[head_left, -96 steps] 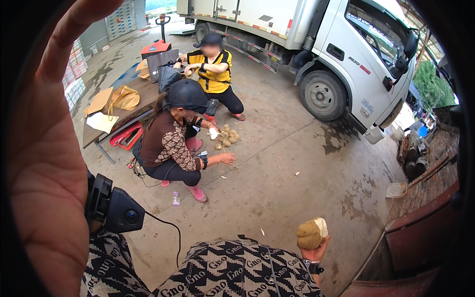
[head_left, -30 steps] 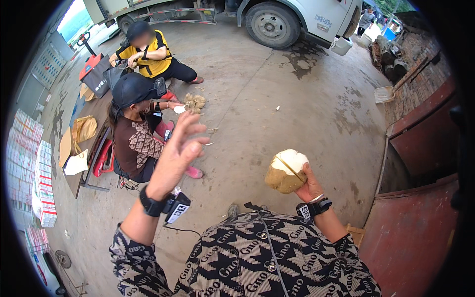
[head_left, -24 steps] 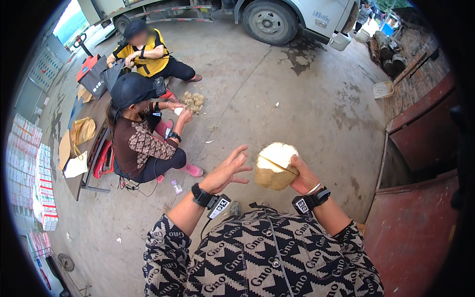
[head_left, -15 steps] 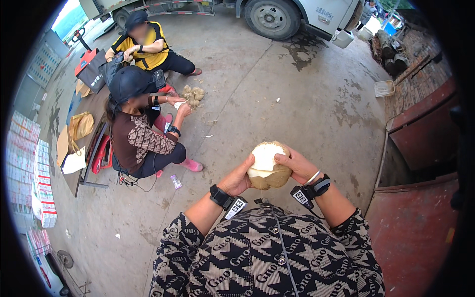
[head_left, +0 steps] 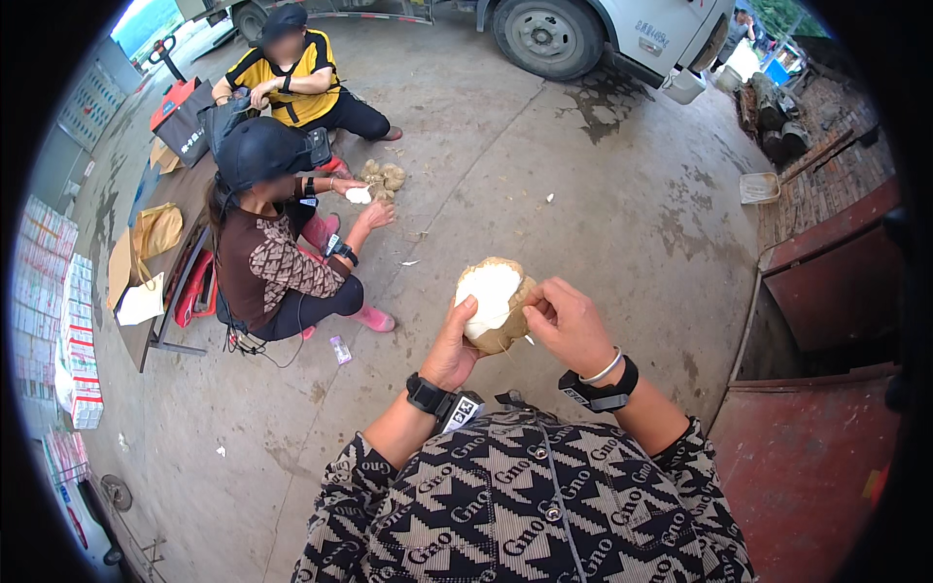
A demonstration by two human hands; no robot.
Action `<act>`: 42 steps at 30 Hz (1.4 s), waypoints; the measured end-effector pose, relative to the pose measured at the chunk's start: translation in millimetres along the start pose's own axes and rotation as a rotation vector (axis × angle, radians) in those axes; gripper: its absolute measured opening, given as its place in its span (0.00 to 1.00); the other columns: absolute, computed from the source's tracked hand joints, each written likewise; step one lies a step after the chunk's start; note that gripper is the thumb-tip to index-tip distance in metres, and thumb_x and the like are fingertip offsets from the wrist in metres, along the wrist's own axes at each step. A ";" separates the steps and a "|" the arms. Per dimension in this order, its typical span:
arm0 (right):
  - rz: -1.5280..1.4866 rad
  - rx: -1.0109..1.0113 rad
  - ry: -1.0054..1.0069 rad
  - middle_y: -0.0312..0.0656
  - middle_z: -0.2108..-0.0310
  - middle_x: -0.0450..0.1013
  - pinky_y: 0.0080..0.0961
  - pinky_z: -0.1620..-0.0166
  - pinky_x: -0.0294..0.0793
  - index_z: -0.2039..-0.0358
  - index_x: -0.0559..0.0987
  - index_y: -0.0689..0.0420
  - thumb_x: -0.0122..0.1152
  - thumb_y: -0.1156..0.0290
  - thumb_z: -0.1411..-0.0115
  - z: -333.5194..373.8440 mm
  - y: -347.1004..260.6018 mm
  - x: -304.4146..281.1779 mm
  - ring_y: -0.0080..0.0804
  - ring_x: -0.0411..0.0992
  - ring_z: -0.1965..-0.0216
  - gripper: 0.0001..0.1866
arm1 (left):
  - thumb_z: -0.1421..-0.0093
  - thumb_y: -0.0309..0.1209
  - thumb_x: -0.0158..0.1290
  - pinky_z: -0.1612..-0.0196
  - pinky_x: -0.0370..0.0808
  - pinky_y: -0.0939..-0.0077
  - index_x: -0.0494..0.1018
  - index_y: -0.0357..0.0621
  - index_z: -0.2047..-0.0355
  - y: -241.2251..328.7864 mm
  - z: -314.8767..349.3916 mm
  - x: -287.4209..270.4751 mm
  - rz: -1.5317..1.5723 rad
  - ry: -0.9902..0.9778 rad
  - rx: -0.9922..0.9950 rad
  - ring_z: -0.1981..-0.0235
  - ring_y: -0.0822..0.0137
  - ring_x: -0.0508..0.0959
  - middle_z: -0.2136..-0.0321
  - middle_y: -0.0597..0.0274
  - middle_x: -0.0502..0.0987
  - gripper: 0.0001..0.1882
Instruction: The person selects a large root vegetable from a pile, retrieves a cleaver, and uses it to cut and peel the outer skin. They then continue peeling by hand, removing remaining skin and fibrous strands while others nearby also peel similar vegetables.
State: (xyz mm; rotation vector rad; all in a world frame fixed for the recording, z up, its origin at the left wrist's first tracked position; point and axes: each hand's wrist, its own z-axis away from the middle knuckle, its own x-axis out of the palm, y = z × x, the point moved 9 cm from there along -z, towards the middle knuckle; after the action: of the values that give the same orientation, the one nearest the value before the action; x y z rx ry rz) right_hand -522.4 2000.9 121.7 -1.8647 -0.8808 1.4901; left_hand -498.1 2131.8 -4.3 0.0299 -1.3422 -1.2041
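In front of my chest is a large round jicama [head_left: 490, 291], its white flesh bare on the upper left and its tan skin still covering the right side and bottom. My left hand [head_left: 452, 348] grips it from the left, thumb on the white flesh. My right hand [head_left: 569, 328] is closed in a pinch at the skin's edge on the right side. A small white sliver of peel [head_left: 530, 340] shows below those fingers. The fingertips of my right hand are partly hidden.
To the left, a crouching co-worker [head_left: 282, 262] holds a white peeled piece [head_left: 359, 195] beside a pile of jicamas [head_left: 384, 177]. Another person in yellow [head_left: 306, 78] crouches behind. A low table [head_left: 180, 291] stands left, a truck [head_left: 544, 34] ahead, red metal panels [head_left: 807, 428] right.
My right thumb has left the white flesh; that hand now pinches the skin at the right side. The jicama has shifted left and tilted. The near co-worker's hands have moved apart.
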 end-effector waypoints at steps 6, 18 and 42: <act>0.169 -0.041 0.062 0.42 0.76 0.73 0.28 0.71 0.72 0.72 0.75 0.60 0.61 0.73 0.47 -11.7 -10.5 11.4 0.34 0.74 0.76 0.05 | 0.40 0.51 0.51 0.46 0.71 0.55 0.50 0.49 0.36 17.2 5.0 1.9 -0.117 0.093 0.140 0.43 0.61 0.67 0.42 0.60 0.63 0.39; 0.120 0.038 -0.008 0.47 0.77 0.74 0.38 0.70 0.72 0.76 0.73 0.61 0.60 0.72 0.49 -21.1 15.6 22.6 0.47 0.74 0.73 0.06 | 0.45 0.37 0.61 0.43 0.67 0.69 0.46 0.37 0.35 42.4 10.4 1.1 -0.346 0.247 0.453 0.44 0.63 0.66 0.43 0.51 0.62 0.46; -0.173 0.171 -0.102 0.37 0.83 0.67 0.23 0.75 0.66 0.76 0.73 0.61 0.58 0.74 0.50 -27.6 43.3 22.6 0.21 0.63 0.81 0.05 | 0.45 0.39 0.59 0.44 0.68 0.67 0.53 0.42 0.37 45.4 -4.2 4.8 -0.251 0.110 0.286 0.43 0.62 0.66 0.43 0.55 0.63 0.40</act>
State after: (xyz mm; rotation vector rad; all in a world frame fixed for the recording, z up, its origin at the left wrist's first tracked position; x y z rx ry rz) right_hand -486.1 1991.3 80.1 -1.5613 -0.9069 1.5137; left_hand -467.3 2146.6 26.3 0.4747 -1.4329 -1.1884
